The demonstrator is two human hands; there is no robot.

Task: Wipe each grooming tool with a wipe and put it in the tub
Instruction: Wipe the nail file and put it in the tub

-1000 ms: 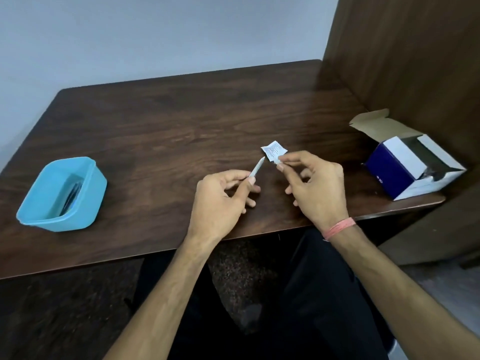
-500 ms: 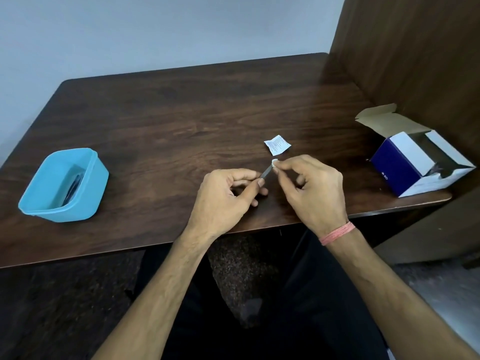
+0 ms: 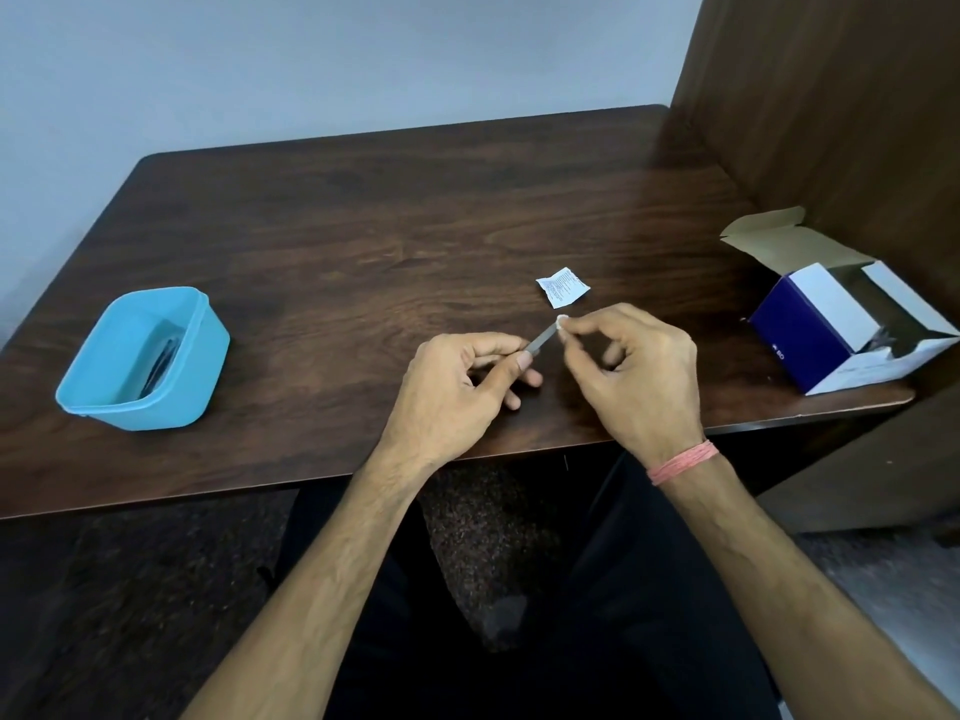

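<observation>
Left hand (image 3: 457,392) pinches slim metal grooming tool (image 3: 540,337) between thumb and fingers, tip angled up toward right hand (image 3: 634,376). Right hand pinches small white wipe (image 3: 562,321) against tool tip. Empty wipe sachet (image 3: 562,287) flat on surface (image 3: 363,226), just beyond wipe. Blue tub (image 3: 143,358) well left of tool, dark tools inside. Opened box (image 3: 847,324) well right of tool.

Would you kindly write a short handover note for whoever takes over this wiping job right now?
Left hand: grips a slim metal grooming tool.
Right hand: pinches a small white wipe on the tool's tip.
Torn wipe wrapper lies on the table; open wipe box sits at right.
Done: dark tools already lie in the blue tub at left.
Left: finish wiping, then put this tool in the tub.
</observation>
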